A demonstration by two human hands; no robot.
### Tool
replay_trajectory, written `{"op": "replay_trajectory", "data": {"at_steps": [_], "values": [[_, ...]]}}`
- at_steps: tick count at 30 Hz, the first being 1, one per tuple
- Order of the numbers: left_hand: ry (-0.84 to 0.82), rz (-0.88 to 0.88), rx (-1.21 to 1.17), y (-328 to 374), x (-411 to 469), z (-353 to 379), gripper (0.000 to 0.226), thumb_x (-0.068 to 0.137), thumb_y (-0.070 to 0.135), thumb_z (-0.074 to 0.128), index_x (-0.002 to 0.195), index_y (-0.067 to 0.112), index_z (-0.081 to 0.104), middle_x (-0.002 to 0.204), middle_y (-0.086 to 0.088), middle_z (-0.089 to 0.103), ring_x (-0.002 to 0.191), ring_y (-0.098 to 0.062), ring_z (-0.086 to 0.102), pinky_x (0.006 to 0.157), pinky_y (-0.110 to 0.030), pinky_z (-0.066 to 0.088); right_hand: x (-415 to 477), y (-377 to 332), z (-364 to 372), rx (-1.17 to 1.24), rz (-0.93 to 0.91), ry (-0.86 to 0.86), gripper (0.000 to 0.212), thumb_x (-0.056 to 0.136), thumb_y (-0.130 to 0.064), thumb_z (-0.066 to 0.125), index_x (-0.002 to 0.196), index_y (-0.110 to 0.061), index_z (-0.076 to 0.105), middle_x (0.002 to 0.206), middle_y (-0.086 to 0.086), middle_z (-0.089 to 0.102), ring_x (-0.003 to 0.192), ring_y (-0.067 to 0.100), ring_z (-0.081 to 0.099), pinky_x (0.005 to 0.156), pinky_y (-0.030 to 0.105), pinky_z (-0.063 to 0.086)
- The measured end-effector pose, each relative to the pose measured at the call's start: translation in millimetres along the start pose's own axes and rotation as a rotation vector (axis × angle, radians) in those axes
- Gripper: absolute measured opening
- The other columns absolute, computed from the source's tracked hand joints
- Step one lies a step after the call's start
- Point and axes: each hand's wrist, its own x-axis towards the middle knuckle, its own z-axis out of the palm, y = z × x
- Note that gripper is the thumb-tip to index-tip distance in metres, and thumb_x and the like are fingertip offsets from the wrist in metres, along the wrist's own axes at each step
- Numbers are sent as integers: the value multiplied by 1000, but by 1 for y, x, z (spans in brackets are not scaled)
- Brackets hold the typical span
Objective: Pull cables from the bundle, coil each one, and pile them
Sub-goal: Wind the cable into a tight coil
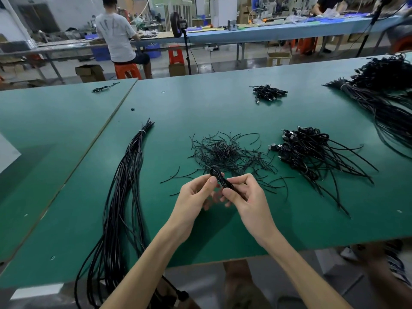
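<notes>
A small coiled black cable is held above the green table, pinched from both sides. My left hand grips its left part with thumb and fingers. My right hand holds its right end. A long tied bundle of black cables lies to the left and hangs over the table's near edge. Just beyond my hands sits a heap of short black ties. A pile of coiled cables with plugs lies to the right.
A smaller pile of coils lies farther back. A large dark cable mass fills the far right corner. One loose cable rests at the back left. A seated person works at another bench behind.
</notes>
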Motion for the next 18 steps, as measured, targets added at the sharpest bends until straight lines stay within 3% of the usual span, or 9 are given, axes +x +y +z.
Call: {"op": "replay_trajectory", "data": {"at_steps": [6, 10, 18], "values": [[-33, -42, -89, -1, 1, -4, 22, 101, 36, 64, 102, 17, 75, 78, -9, 59, 74, -21, 49, 66, -32, 35, -1, 4, 1, -27, 4, -37, 10, 101, -11, 63, 102, -8, 53, 84, 4, 76, 69, 16, 65, 61, 27, 51], [-28, -32, -114, -5, 0, -7, 26, 101, 28, 63, 117, 11, 75, 83, -15, 56, 77, -24, 48, 66, -30, 37, -1, 6, 1, -49, 13, -66, 7, 103, -15, 60, 102, -9, 56, 82, 6, 74, 66, 16, 62, 58, 28, 48], [36, -42, -208, -10, 0, -11, 25, 89, 22, 76, 107, 5, 77, 81, -3, 65, 65, -12, 49, 63, -24, 41, -2, 2, 1, -56, 50, -126, 22, 108, -24, 50, 98, -5, 56, 77, 10, 73, 58, 18, 60, 53, 30, 47]]}}
